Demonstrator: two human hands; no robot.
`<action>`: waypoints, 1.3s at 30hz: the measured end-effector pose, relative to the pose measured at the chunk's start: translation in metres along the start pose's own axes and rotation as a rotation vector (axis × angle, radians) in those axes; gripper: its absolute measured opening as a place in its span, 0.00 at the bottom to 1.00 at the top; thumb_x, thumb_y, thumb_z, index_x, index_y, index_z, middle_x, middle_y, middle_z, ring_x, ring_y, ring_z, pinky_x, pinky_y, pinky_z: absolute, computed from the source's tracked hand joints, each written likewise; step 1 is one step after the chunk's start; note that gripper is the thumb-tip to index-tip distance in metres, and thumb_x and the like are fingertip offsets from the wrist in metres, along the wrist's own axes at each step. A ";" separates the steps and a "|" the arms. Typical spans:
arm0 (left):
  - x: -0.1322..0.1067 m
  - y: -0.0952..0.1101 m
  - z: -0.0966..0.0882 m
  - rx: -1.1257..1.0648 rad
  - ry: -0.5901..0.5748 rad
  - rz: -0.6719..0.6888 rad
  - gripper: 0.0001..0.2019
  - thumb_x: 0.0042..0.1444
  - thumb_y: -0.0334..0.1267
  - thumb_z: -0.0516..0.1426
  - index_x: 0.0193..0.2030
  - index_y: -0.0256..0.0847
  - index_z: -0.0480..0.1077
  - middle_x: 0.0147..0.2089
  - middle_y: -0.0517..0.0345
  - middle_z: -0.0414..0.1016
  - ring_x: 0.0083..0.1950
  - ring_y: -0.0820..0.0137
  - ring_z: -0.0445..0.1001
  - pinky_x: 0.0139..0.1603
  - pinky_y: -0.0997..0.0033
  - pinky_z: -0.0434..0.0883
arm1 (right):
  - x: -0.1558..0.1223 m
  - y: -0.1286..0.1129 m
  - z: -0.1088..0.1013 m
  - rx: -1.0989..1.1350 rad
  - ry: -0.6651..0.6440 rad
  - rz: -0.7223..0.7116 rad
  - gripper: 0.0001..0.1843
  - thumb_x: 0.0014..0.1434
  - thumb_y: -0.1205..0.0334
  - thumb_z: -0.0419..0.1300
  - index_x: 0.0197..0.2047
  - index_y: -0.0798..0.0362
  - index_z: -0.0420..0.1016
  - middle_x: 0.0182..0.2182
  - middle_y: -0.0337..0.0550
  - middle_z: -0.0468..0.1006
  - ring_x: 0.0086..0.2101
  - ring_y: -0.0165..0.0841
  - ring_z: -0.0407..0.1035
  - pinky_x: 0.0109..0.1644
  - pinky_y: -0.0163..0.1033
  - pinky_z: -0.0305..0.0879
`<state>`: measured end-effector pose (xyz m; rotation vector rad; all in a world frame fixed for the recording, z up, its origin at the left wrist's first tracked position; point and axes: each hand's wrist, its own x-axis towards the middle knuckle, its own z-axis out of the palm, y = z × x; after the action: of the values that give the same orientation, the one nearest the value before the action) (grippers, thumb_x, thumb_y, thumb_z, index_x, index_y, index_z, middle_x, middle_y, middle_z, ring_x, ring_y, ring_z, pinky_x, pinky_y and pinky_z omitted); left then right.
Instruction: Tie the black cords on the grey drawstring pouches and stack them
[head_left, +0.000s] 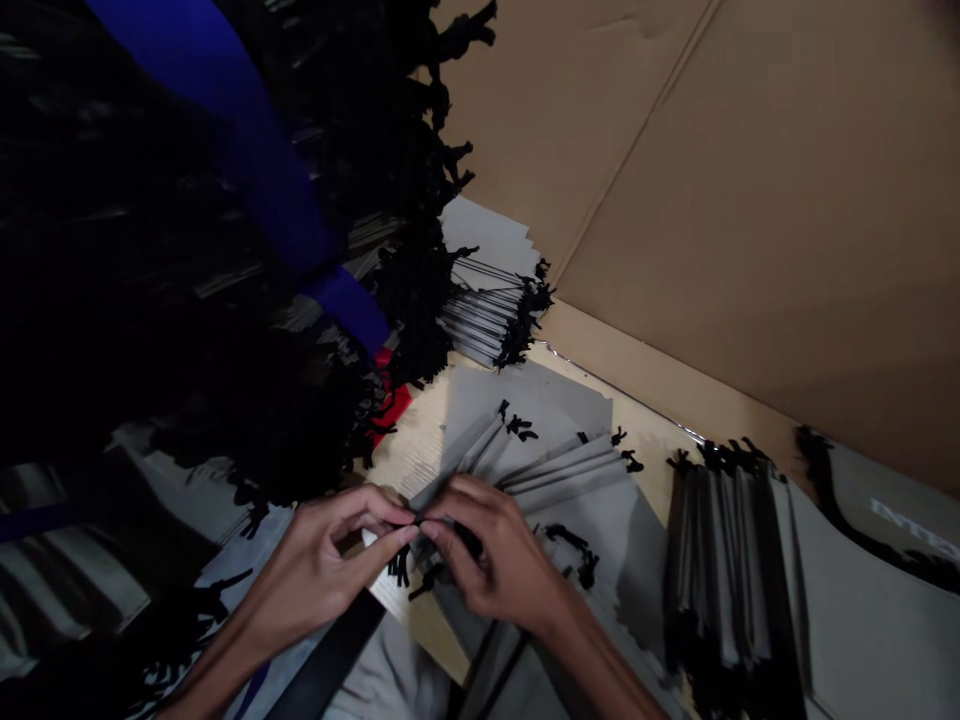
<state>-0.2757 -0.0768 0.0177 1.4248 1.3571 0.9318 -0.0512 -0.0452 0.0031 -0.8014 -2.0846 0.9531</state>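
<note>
Both hands meet low in the middle of the view, over a fan of grey fabric drawstring pouches [555,470] with black cords. My left hand [322,570] and my right hand [495,560] pinch a black drawstring [431,530] between thumbs and fingers, their fingertips almost touching. The pouch it belongs to lies mostly hidden under my right hand. More black cord ends [577,550] trail loose on the pouches below my right hand.
A tall stack of pouches [727,550] stands to the right, and another [487,300] lies behind the fan. A large dark heap of corded pouches [225,280] with a blue strip [262,150] fills the left. Cardboard [750,200] walls the back.
</note>
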 end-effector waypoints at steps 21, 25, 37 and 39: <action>0.006 -0.014 -0.001 -0.098 -0.042 -0.110 0.08 0.53 0.41 0.72 0.39 0.42 0.87 0.34 0.55 0.88 0.36 0.65 0.84 0.37 0.74 0.78 | -0.001 0.001 0.003 -0.050 -0.042 0.019 0.08 0.75 0.63 0.58 0.44 0.50 0.78 0.38 0.42 0.78 0.41 0.37 0.72 0.45 0.41 0.65; 0.008 -0.009 -0.004 -0.040 -0.113 -0.060 0.06 0.58 0.41 0.70 0.39 0.42 0.85 0.32 0.57 0.86 0.33 0.68 0.81 0.32 0.76 0.74 | 0.001 -0.003 0.005 0.014 -0.011 -0.005 0.05 0.68 0.68 0.58 0.39 0.51 0.74 0.35 0.40 0.75 0.39 0.35 0.70 0.42 0.40 0.62; 0.007 -0.012 -0.009 -0.029 -0.052 -0.082 0.09 0.57 0.44 0.70 0.38 0.41 0.85 0.25 0.62 0.77 0.26 0.73 0.71 0.26 0.79 0.66 | 0.002 -0.004 0.007 0.133 0.039 -0.029 0.07 0.72 0.66 0.57 0.41 0.51 0.75 0.34 0.40 0.73 0.38 0.35 0.69 0.42 0.40 0.64; 0.007 -0.013 -0.008 -0.036 -0.031 -0.106 0.10 0.57 0.44 0.71 0.40 0.42 0.85 0.25 0.61 0.79 0.27 0.71 0.75 0.27 0.79 0.69 | 0.001 0.000 0.005 0.077 0.033 -0.049 0.06 0.73 0.65 0.57 0.43 0.51 0.75 0.36 0.40 0.74 0.39 0.36 0.69 0.45 0.41 0.64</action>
<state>-0.2859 -0.0695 0.0073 1.3222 1.3721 0.8575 -0.0563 -0.0463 0.0010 -0.7188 -2.0169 0.9809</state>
